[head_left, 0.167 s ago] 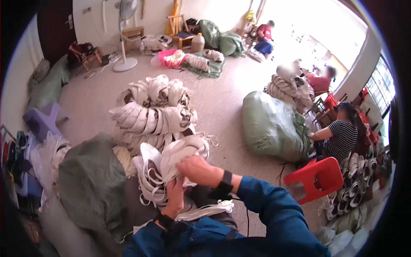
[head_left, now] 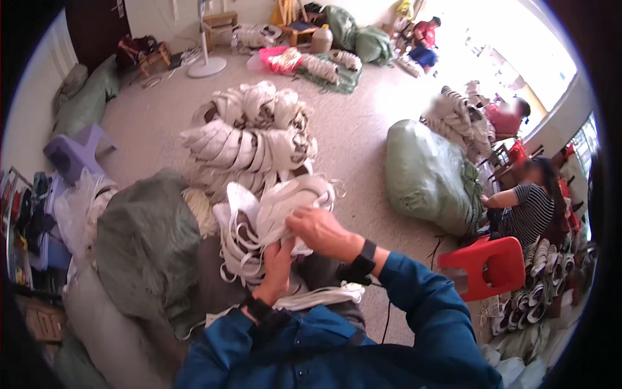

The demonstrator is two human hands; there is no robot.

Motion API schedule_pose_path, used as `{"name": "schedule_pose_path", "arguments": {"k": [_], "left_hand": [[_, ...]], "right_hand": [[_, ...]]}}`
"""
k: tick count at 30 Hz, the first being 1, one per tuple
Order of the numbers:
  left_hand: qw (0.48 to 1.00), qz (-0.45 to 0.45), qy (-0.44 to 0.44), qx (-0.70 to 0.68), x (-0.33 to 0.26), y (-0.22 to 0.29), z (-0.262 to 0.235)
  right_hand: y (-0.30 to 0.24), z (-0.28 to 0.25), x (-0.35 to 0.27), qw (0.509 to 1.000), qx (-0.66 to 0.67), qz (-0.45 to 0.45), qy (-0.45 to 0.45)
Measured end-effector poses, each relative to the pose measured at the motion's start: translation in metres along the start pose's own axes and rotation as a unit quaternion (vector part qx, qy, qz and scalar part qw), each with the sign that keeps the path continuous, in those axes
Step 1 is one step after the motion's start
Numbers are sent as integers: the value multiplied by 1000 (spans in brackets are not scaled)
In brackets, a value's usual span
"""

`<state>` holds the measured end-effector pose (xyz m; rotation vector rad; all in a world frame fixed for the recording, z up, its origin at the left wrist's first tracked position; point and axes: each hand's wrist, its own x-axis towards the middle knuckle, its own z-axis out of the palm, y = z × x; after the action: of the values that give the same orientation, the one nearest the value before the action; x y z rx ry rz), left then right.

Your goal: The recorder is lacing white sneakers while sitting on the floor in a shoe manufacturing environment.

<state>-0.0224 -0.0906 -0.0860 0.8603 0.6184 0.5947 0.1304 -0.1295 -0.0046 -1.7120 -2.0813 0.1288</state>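
Observation:
A bundle of white shoe uppers (head_left: 285, 197) with loose white straps looping from its left side sits at my lap. My left hand (head_left: 277, 267) is closed at the bundle's near edge, its thumb up and its fingers partly hidden behind the white material. Just above and to the right, my right hand (head_left: 324, 232) presses its bent fingertips together against the upper's near side. Whatever lies between those fingertips is hidden. Across my lap lies a bunch of white straps (head_left: 317, 298).
Nested stacks of white uppers (head_left: 253, 146) rise on the floor ahead. A dark green sack (head_left: 149, 240) leans at my left. On the right are a big green sack (head_left: 427, 178), a red stool (head_left: 483, 269) and a person in a striped top (head_left: 528, 207). A purple stool (head_left: 78, 152) stands far left.
The view has tipped downward and turned a little left, so the scene sits higher and farther right. My right hand's fingers look straighter; both hands stay at the bundle.

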Motion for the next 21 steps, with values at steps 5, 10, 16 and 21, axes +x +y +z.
{"name": "schedule_pose_path", "arguments": {"k": [5,10,16,21], "left_hand": [[999,-22,15,24,-3,3,5],[997,-75,16,6,-14,22,12],[995,-57,35,-74,-8,14,16],[992,-70,25,-101,2,16,18]], "right_hand": [[-11,-11,5,995,-76,23,-61],[-10,-18,-8,995,67,67,-26],[-8,-13,-42,973,142,179,25],[-1,1,-48,960,186,201,57]]}}
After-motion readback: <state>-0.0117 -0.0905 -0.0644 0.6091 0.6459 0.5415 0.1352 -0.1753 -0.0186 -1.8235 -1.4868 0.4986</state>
